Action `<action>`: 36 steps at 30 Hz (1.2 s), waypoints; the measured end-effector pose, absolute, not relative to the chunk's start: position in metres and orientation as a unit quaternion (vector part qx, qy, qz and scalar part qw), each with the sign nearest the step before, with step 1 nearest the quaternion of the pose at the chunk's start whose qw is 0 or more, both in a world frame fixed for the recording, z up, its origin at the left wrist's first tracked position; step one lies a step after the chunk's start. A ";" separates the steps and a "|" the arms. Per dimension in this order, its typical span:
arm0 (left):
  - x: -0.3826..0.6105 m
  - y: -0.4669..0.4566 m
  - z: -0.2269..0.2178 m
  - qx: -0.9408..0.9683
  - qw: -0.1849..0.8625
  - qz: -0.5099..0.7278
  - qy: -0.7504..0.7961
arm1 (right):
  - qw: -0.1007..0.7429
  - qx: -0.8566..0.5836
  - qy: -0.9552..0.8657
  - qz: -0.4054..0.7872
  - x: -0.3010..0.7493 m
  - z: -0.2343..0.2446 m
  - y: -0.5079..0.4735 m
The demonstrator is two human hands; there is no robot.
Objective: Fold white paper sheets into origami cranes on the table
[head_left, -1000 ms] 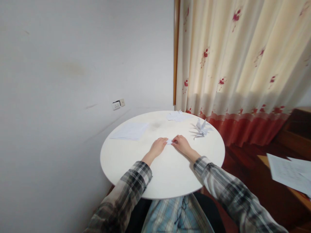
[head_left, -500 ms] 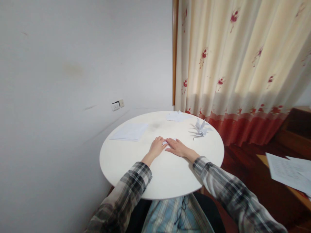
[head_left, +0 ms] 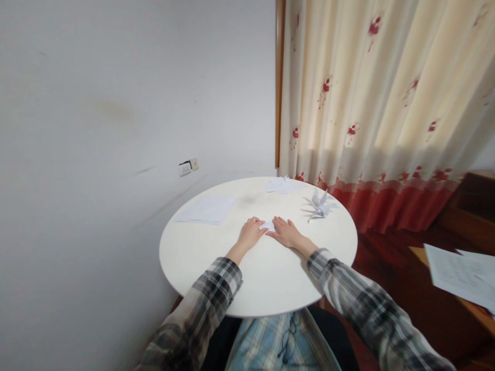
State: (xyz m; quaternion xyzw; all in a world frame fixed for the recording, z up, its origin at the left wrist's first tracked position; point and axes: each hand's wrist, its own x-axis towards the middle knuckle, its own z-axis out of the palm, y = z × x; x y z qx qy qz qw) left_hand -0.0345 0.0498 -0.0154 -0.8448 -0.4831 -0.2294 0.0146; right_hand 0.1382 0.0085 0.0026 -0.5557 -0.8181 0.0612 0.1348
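On the left of the round table [head_left: 270, 288], the flat sheets [head_left: 204, 209] lie out of reach. Next comes the left hand [head_left: 250, 234], fingers curved over the left edge of the small folded paper [head_left: 267, 225], the gap to the thumb narrow; whether it pinches or merely presses, one cannot tell. That paper sits on the tabletop between the two hands, and here's the change: the right hand [head_left: 286, 233] has slid rightward off it, baring its middle. It's flattened, fingers loosely spread, gripping nothing visible, thumb reaching toward the paper's near edge. That looks like a smoothing stroke, leaving the left to steady the piece. Farther right stand the spiky folded paper shapes [head_left: 320, 205], untouched.
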 end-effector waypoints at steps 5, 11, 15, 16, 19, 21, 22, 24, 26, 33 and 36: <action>-0.035 0.049 -0.015 -0.845 0.012 -0.242 -0.478 | 0.151 -0.552 -0.818 0.064 0.140 0.000 0.010; -0.036 0.047 -0.014 -0.843 0.006 -0.255 -0.473 | 0.181 -0.551 -0.813 0.049 0.141 -0.004 0.012; -0.036 0.047 -0.013 -0.836 0.002 -0.256 -0.485 | 0.202 -0.547 -0.811 0.035 0.141 -0.003 0.012; -0.036 0.046 -0.013 -0.834 0.004 -0.256 -0.489 | 0.212 -0.539 -0.815 0.029 0.141 -0.002 0.011; -0.037 0.045 -0.011 -0.828 0.018 -0.252 -0.501 | 0.248 -0.482 -0.840 0.015 0.141 0.002 0.011; -0.036 0.043 -0.010 -0.825 0.026 -0.248 -0.507 | 0.262 -0.443 -0.857 0.015 0.140 0.004 0.011; -0.036 0.042 -0.010 -0.824 0.028 -0.246 -0.509 | 0.265 -0.431 -0.862 0.017 0.140 0.005 0.011; -0.036 0.041 -0.009 -0.822 0.028 -0.247 -0.512 | 0.264 -0.424 -0.866 0.021 0.139 0.006 0.010; -0.035 0.040 -0.008 -0.822 0.027 -0.249 -0.512 | 0.252 -0.433 -0.865 0.025 0.139 0.007 0.009; -0.034 0.040 -0.009 -0.830 0.012 -0.266 -0.491 | 0.222 -0.493 -0.841 0.005 0.142 0.011 0.006; -0.035 0.043 -0.010 -0.833 -0.002 -0.268 -0.484 | 0.207 -0.515 -0.832 -0.010 0.142 0.010 0.007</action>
